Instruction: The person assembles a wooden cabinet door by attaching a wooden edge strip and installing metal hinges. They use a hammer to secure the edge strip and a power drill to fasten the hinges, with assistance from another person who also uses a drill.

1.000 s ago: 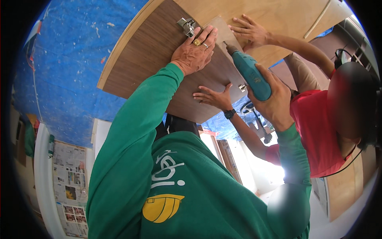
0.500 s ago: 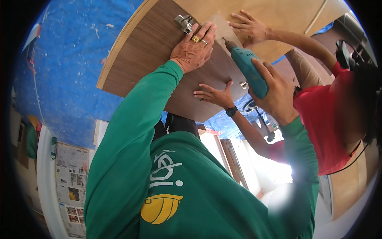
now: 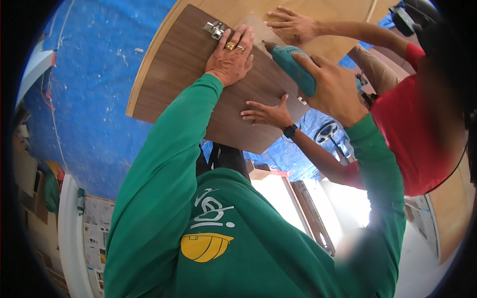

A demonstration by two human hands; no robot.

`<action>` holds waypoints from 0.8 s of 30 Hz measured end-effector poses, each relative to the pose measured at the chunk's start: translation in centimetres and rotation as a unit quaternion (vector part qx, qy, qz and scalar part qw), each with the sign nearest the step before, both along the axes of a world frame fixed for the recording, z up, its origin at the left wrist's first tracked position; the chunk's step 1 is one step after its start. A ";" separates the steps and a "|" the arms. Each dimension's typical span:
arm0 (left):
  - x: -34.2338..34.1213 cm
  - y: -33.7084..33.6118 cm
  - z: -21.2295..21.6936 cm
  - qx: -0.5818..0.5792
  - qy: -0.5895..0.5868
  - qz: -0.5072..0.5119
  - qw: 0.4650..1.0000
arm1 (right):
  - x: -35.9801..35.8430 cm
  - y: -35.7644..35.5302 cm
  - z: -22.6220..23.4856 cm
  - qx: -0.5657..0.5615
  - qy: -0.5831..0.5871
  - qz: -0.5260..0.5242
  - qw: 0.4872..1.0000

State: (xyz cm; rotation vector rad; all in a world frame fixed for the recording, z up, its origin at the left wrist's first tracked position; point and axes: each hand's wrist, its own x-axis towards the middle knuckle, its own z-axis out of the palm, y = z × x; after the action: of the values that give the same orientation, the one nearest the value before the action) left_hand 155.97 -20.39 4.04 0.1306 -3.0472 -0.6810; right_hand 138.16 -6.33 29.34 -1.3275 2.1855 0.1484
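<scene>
My left hand lies flat with its fingers stretched out on a dark wood-grain panel, beside a metal cabinet hinge fixed near the panel's edge. In my right hand is a teal power drill, my fingers wrapped round its body. Its bit points at the panel's far edge, just right of my left fingertips; I cannot tell whether it touches. A second hinge, partly hidden, shows on the panel near the drill.
A co-worker in red leans in from the right, one hand on a pale plywood sheet, the other hand spread on the dark panel. Blue tarp covers the floor. A fan-like round object stands beyond the panel.
The view has shifted a little, so the panel and hands appear slightly left and higher. My right hand and the drill have tilted a little; both hands keep their hold.
</scene>
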 end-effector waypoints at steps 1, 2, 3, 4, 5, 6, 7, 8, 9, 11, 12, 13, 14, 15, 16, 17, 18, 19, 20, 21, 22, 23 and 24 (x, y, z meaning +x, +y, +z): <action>-0.2 0.3 0.2 -0.004 -0.005 0.001 1.000 | -0.2 0.3 -0.2 -0.005 -0.001 -0.008 1.000; -0.1 0.4 0.5 -0.009 -0.008 0.001 1.000 | -0.1 0.8 -0.1 -0.010 -0.002 -0.017 1.000; -0.3 0.3 0.4 -0.017 -0.013 0.001 1.000 | 0.2 1.6 -0.2 -0.013 -0.008 -0.039 0.999; -0.4 0.3 0.3 -0.015 -0.012 0.000 1.000 | 0.4 2.3 -0.3 -0.018 -0.011 -0.060 0.998; -0.3 0.5 0.2 -0.013 -0.011 0.000 1.000 | 0.4 3.0 -0.2 -0.023 -0.014 -0.081 0.996; -0.2 0.7 -0.1 -0.016 -0.016 0.000 1.000 | 0.9 3.8 -0.3 -0.031 -0.002 -0.110 0.993; 0.2 0.4 0.1 -0.014 -0.023 0.005 1.000 | 2.5 4.3 0.3 -0.041 0.002 -0.133 0.990; -0.2 -0.1 -0.1 -0.020 -0.012 0.015 1.000 | 3.5 4.7 0.7 -0.050 0.006 -0.157 0.986; -0.1 -0.2 0.1 -0.022 -0.012 0.020 0.999 | 4.2 5.2 1.1 -0.040 0.003 -0.183 0.982; 0.0 0.0 0.2 -0.033 0.007 0.019 0.999 | 5.3 8.0 1.3 -0.053 0.043 -0.216 0.974; 0.1 0.1 0.0 -0.033 -0.001 0.018 0.999 | 5.4 9.1 1.2 -0.065 0.065 -0.230 0.969; 0.1 0.0 -0.2 -0.034 -0.006 0.018 0.999 | 5.4 9.5 1.7 -0.064 0.079 -0.255 0.962; 0.1 0.0 -0.3 -0.036 -0.012 0.019 0.999 | 5.1 10.7 1.5 -0.063 0.104 -0.270 0.955; -0.1 0.3 -0.4 -0.043 -0.006 0.018 0.999 | 4.7 12.0 1.2 -0.061 0.130 -0.286 0.947; -0.2 0.4 -0.4 -0.041 -0.003 0.017 0.999 | 4.4 13.2 0.8 -0.058 0.154 -0.302 0.939; -0.3 0.5 -0.3 -0.040 -0.001 0.016 0.999 | 3.8 14.1 0.3 -0.036 0.166 -0.312 0.935; -0.2 0.5 -0.3 -0.040 0.000 0.014 0.999 | 3.0 14.9 -0.3 -0.014 0.176 -0.322 0.930; -0.3 0.6 -0.4 -0.036 0.010 0.014 0.999 | 2.3 15.4 -0.8 0.012 0.190 -0.330 0.925; -0.2 0.3 -0.5 -0.042 0.010 0.016 0.999 | 1.9 15.6 -1.6 -0.006 0.195 -0.333 0.922; -0.2 0.3 -0.6 -0.045 0.011 0.018 0.999 | 1.2 16.0 -2.5 -0.020 0.202 -0.336 0.920; -0.2 0.5 -0.5 -0.045 0.014 0.021 0.999 | 0.6 16.4 -3.2 -0.034 0.211 -0.337 0.917; -0.1 0.5 -0.4 -0.063 0.013 0.020 0.998 | 0.3 17.0 -4.4 -0.082 0.218 -0.324 0.917; 0.0 0.4 -0.4 -0.075 0.015 0.017 0.997 | -0.3 17.5 -5.4 -0.116 0.225 -0.304 0.918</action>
State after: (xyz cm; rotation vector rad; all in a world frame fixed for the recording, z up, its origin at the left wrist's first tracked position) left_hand 155.92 -19.94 3.67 0.1666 -3.0461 -0.4446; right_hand 137.83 11.20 23.96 -0.7008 2.9840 -0.0596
